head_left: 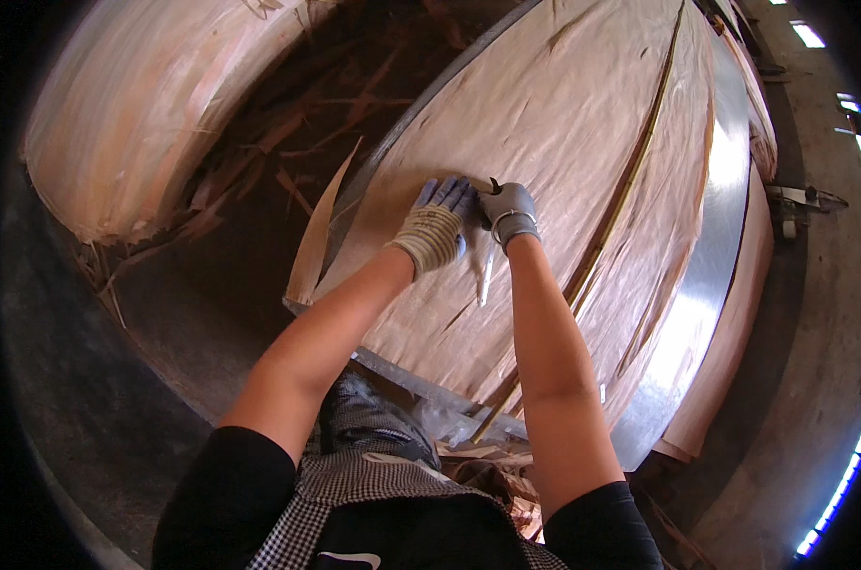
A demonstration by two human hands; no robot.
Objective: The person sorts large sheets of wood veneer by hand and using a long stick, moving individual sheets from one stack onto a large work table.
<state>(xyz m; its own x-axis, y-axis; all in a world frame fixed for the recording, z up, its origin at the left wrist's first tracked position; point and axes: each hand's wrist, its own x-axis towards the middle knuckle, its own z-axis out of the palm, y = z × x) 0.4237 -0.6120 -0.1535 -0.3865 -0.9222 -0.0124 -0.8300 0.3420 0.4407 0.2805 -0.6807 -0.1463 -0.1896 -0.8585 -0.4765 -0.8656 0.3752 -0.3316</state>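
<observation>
My left hand [434, 226], in a striped glove with blue-grey fingers, lies flat with its fingers stretched forward on a pale wood veneer sheet [430, 313]. Close beside it, my right hand [513, 207] in a grey glove is closed just above the same sheet. A small black curved tip [494, 186] pokes out by its fingers; the rest of what it grips is hidden. Below that hand shows a narrow white strip [487, 277], and I cannot tell whether it belongs to the held thing. The veneer is wrinkled and covers most of a metal-topped table [682, 356].
A long thin yellowish stick [630, 180] runs lengthwise over the veneer. At the far left stands a large stack of veneer [155, 104], with torn scraps [278, 142] on the floor beside it. A pointed veneer piece [318, 233] sticks up at the table's left edge.
</observation>
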